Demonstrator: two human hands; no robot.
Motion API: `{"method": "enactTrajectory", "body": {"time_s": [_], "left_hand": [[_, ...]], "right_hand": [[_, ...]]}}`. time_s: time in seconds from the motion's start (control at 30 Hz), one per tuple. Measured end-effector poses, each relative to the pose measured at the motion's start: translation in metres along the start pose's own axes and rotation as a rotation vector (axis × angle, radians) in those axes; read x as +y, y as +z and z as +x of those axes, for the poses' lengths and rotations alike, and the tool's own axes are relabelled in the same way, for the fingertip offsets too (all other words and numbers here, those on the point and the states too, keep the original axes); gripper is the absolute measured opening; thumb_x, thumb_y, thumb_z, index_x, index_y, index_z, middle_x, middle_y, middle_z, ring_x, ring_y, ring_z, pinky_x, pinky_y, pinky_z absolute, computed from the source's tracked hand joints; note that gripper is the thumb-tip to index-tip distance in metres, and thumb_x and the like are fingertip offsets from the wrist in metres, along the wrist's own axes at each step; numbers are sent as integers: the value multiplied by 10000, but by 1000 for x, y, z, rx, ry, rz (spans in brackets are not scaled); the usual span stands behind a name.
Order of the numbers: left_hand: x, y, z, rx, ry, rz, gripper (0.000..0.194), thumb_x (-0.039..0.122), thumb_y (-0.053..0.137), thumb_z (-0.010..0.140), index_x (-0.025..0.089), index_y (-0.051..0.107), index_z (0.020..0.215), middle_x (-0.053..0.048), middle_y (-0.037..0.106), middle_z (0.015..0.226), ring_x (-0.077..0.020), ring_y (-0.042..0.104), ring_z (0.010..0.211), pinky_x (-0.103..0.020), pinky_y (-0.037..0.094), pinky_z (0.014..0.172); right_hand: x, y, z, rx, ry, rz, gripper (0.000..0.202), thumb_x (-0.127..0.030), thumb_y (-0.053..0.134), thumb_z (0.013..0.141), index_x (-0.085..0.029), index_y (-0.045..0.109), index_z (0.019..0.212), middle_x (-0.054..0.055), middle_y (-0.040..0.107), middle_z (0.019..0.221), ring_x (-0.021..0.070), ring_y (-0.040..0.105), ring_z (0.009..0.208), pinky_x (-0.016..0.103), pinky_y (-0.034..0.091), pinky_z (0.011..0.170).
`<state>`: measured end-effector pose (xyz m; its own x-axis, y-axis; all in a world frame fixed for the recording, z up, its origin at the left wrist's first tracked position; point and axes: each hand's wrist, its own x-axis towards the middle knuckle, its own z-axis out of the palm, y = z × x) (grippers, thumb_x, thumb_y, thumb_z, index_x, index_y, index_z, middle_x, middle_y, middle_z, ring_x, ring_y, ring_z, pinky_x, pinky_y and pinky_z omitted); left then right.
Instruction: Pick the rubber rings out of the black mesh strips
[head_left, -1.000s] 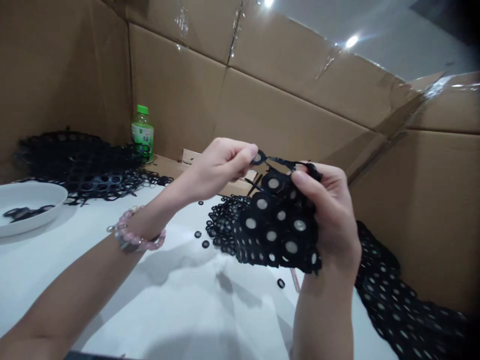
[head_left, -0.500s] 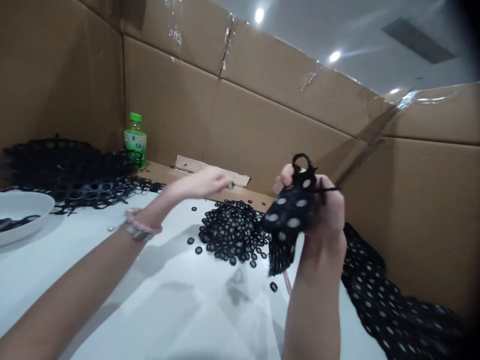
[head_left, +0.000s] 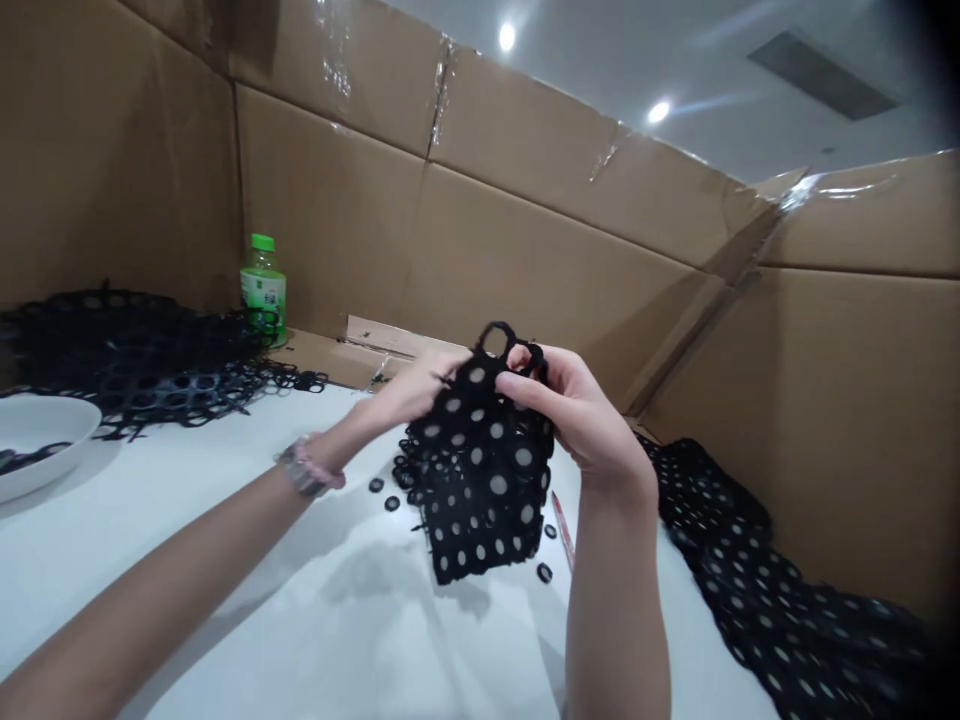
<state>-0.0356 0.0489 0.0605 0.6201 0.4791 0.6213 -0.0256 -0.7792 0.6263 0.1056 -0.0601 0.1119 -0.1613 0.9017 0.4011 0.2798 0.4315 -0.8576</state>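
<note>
Nearest, held up over the white bench (head_left: 337,640), the dotted black sheet (head_left: 487,485) hangs at the clock's centre. At its 2 o'clock the right hand (head_left: 592,410) pinches the upper edge, thumb across the front. At 10 o'clock the left hand (head_left: 412,390) is blurred and partly behind the sheet — whether it grips, I cannot tell. The step in hand looks like working that upper edge, where an open loop (head_left: 498,325) stands up; the next move seems to call for a steady right pinch. Beyond, a loose ring (head_left: 544,573) lies at 5 o'clock and — farther — a green bottle (head_left: 264,295) at 10.
</note>
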Motion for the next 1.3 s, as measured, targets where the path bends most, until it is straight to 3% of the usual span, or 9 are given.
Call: {"method": "enactTrajectory", "body": {"time_s": [0.17,0.37,0.57,0.73,0.8,0.93,1.03,1.13,1.3], "left_hand": [[48,-19,2,56,63,-106,484,599,316,805,168,534,763,-22,579,734,-132,543,654,-228,425,550],[52,-10,-4,456,252,170,291,414,629,707,181,495,818,-16,547,770,-101,474,626,-213,386,536],[48,-15,-2,156,255,195,279,328,355,864,167,468,667,19,468,603,-93,414,538,-220,328,503],[59,-19,-15,648,419,290,307,348,361,856,204,354,585,46,309,532,-96,284,472,-257,234,482],[60,-22,-18,715,484,315,359,386,360,854,204,306,549,51,245,517,-97,238,454,-264,198,470],[59,-25,-14,266,416,458,374,427,503,790,186,350,549,62,295,487,-79,266,439,-236,217,456],[57,-20,-8,-29,301,276,301,374,392,856,172,440,639,38,447,556,-89,387,496,-209,295,500],[55,-11,-5,-50,230,127,335,308,257,891,168,427,638,18,477,609,-105,417,557,-209,328,559],[34,-14,4,137,71,198,358,302,252,884,180,265,547,48,289,510,-85,281,473,-219,233,480]], "right_hand": [[2,4,3,17,-6,-7,199,-323,629,726,-175,506,672,-52,350,579,74,313,524,221,229,490],[-1,0,-2,156,-41,49,168,-306,653,707,-196,526,702,-51,385,576,75,333,494,215,226,454],[-10,2,-10,164,-48,6,167,-325,649,707,-198,544,679,-36,438,606,81,358,499,224,267,459],[-9,2,-9,215,-28,-41,173,-329,643,717,-201,529,694,-44,391,573,78,327,485,225,223,438],[-9,1,-8,224,-23,-53,172,-321,639,724,-194,527,693,-43,388,583,74,323,489,223,213,439],[-12,3,-11,153,-23,-2,135,-296,633,734,-193,550,711,-37,417,617,75,347,515,217,240,459],[-15,5,-14,110,-44,19,97,-279,615,750,-192,580,725,-24,461,657,86,380,556,217,287,498],[-14,4,-13,99,-52,2,89,-269,618,746,-192,585,713,-26,456,646,92,375,565,217,292,508],[-11,-4,-11,147,-5,-2,122,-299,634,729,-195,573,707,-27,459,641,103,391,574,221,317,533]]}}
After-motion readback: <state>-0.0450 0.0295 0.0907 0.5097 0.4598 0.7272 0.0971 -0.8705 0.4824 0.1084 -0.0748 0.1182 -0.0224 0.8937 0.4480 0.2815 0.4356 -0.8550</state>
